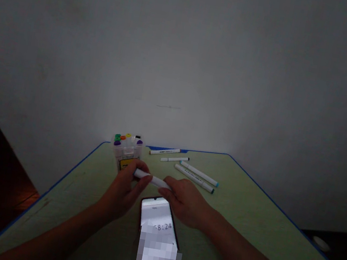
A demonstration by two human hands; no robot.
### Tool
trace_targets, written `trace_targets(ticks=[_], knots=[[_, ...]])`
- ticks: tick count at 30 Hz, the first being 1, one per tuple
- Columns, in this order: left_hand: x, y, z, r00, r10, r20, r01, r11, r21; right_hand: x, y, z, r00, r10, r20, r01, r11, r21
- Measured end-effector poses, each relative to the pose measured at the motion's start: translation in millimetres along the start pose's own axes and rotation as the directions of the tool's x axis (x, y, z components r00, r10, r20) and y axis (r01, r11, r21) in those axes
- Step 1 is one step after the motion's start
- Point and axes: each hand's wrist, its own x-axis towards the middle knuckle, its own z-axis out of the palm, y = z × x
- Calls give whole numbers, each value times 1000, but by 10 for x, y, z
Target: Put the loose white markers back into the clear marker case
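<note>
Both hands hold one white marker (151, 180) level above the green table (244, 222). My left hand (125, 190) pinches its left end with fingers closed. My right hand (184, 200) grips the right end, fingers curled over it. Just below the marker a phone (158, 220) lies face up with its screen lit, showing digits. Behind my left hand stands a clear plastic marker box (126, 151) with coloured caps sticking up.
Several loose white markers (195, 176) lie at the back of the table, right of the box. The table has a blue edge (78, 163) and meets a pale wall. A dark floor drops away on the left.
</note>
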Motion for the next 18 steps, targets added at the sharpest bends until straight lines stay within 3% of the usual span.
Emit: trace_targets(ticks=[18], knots=[[-11,83,-25,999,43,-15,-42,998,57,-8,-7,-15,999,-37,-16,39,996,86]])
